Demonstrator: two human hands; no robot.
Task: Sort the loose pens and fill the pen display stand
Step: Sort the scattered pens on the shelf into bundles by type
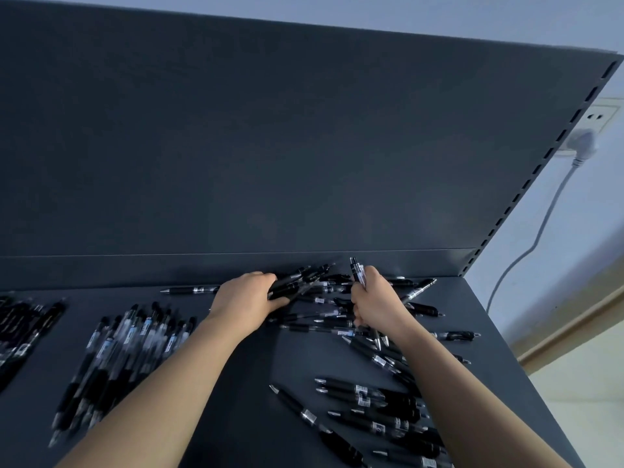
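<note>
The loose black click pens with clear barrels and small white barcode labels (pixel 332 298) lie tangled at the back of the dark grey metal shelf (pixel 250 359), close against its low rear lip. The left hand (pixel 244 300) is clenched around a fistful of black pens (pixel 297 282) at the edge of that pile; how many it holds cannot be told, as the fingers cover them. The right hand (pixel 374 298) is closed on a small upright bundle of pens (pixel 357 270), whose clicker ends stick up above the fist and whose tips poke out below. A neat row of matching pens (pixel 125 349) lies to the left, smeared by motion blur, and a further blurred group (pixel 23 325) is cut off by the left edge. Another cluster of black pens (pixel 378 410) lies near the front right, partly hidden under the right forearm and running out of the bottom edge. Behind the shelf rises a plain dark grey back panel (pixel 270 146) with a slotted upright (pixel 553 143) on its right side. Beyond it, a pale wall carries a white socket with a plug (pixel 582 140) and a trailing white cable (pixel 537 238).
</note>
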